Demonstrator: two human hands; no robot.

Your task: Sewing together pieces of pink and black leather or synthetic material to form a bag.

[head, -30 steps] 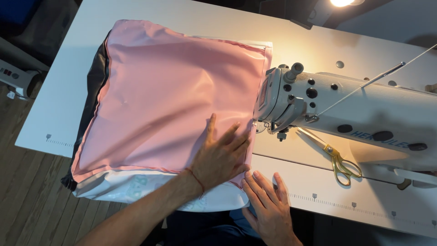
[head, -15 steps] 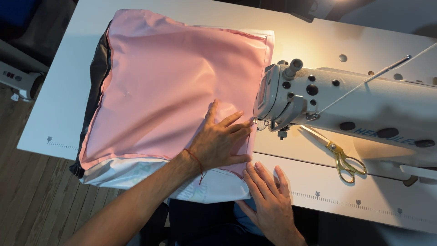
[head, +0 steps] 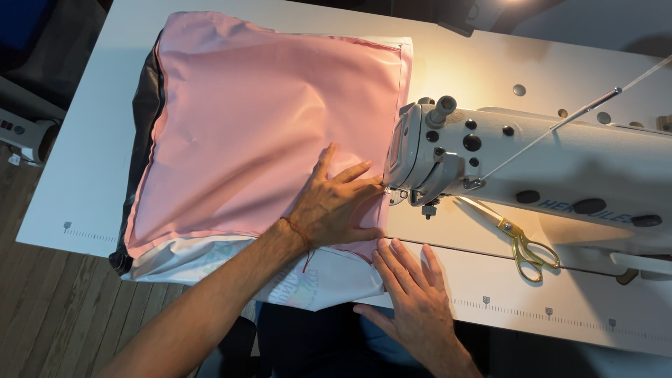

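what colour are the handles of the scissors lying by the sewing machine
Gold, a shiny yellow metal; the scissors show plainly in the head view, lying on the table below the sewing machine.

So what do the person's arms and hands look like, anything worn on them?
Both forearms are bare, with no sleeves in view and no gloves. The left hand has a thin red thread bracelet tied round the wrist, with a loose end hanging down. The right hand shows no rings, watch or band. Fingernails are short and unpainted.

- gold-handled scissors (head: 523, 246) just chilling on the white table (head: 490, 63), right beside the machine
- wooden plank floor (head: 49, 308) on the left
- small grey device (head: 24, 133) at the far left edge
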